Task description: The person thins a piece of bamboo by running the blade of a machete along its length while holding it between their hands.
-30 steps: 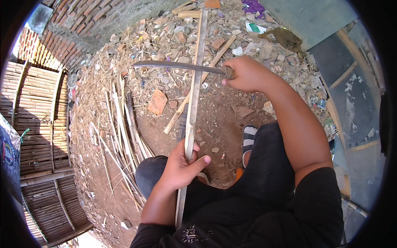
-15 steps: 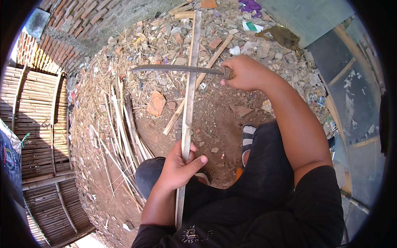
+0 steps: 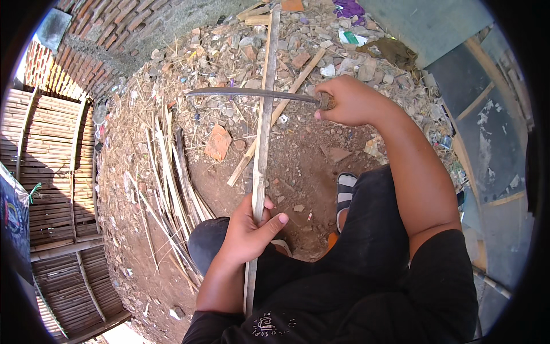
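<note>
My left hand [image 3: 247,232] is closed round a long, pale split strip of wood or bamboo [image 3: 260,155], which runs from beside my body up and away from me. My right hand [image 3: 352,100] grips the handle of a long, dark machete [image 3: 240,92], whose blade lies crosswise over the upper part of the strip, its tip toward the left. Whether the blade's edge touches the strip I cannot tell. My knees are bent on either side below.
A pile of thin strips [image 3: 172,172] lies on the dirt at left. A loose batten [image 3: 243,161], broken tile [image 3: 217,143] and rubble cover the ground ahead. A brick wall [image 3: 97,40], bamboo slat panels [image 3: 46,149] and grey boards [image 3: 481,149] stand around me.
My right hand and the machete have shifted a little to the right across the strip. My left hand keeps its hold in much the same place.
</note>
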{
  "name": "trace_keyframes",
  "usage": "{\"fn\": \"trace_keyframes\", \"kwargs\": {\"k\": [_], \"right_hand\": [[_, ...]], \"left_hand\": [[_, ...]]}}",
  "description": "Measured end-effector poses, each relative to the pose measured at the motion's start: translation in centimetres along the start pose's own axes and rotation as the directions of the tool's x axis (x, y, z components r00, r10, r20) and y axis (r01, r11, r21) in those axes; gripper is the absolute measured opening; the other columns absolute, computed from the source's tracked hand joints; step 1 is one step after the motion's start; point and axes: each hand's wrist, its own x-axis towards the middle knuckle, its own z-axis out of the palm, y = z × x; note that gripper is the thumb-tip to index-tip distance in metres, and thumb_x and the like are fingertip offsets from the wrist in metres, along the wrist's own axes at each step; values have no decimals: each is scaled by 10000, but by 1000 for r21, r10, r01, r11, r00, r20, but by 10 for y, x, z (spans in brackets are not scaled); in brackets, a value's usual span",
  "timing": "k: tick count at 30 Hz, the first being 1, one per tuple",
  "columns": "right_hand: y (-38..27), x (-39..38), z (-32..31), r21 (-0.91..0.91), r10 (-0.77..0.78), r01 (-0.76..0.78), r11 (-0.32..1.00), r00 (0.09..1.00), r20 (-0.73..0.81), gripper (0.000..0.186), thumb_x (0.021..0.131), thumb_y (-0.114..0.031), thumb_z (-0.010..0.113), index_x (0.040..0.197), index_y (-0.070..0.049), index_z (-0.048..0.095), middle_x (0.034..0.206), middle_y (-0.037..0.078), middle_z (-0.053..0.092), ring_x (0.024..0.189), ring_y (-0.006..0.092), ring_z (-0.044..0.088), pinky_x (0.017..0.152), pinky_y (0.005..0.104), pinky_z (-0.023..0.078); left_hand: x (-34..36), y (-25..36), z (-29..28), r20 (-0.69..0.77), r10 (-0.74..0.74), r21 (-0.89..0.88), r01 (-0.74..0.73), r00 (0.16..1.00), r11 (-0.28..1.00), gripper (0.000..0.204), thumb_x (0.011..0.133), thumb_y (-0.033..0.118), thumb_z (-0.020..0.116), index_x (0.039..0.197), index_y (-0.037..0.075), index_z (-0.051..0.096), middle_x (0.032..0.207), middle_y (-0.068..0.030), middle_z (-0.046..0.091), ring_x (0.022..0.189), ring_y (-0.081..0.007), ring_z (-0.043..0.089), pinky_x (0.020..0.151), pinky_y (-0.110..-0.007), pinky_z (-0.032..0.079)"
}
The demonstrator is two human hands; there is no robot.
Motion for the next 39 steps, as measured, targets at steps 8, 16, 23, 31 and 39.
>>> {"fn": "trace_keyframes", "kwargs": {"k": [8,16,23,31,39], "right_hand": [[-16,-11,-5,-46,-118,135,990,955,272,382,809,-299,821,1065,-39,706,802,183,684,756,328,669,699,454,498],[-30,-16,3,-66,-208,232,971,944,257,331,814,-283,811,1051,-71,720,752,167,669,729,367,652,684,447,498],[-30,-12,-16,-54,29,-19,998,982,189,287,807,-270,803,974,-57,708,751,185,664,765,389,658,695,486,493],[-29,-12,-7,-81,-57,82,993,961,270,379,797,-294,808,1066,-46,710,911,201,698,911,387,679,802,483,524],[-51,-25,3,-10,-237,254,967,913,333,336,802,-297,818,996,-44,711,738,173,658,743,365,658,666,475,479]], "left_hand": [[-1,7,-11,41,-9,-195,17,999,981,316,905,120,767,1077,94,503,693,42,477,485,-46,388,426,-218,293],[-1,9,-14,39,-18,-278,29,999,960,297,910,97,750,1078,103,505,691,44,462,489,-45,379,428,-219,292],[1,8,-9,35,-18,-242,26,999,970,300,907,98,753,1075,105,504,690,45,462,489,-47,389,427,-215,303],[1,7,-10,51,-30,-227,40,998,973,310,902,94,765,1072,99,507,689,58,451,531,-43,402,475,-217,332],[-2,10,-16,94,-32,-336,62,995,940,331,891,128,774,1069,109,496,677,38,456,466,-64,393,421,-232,324]]}}
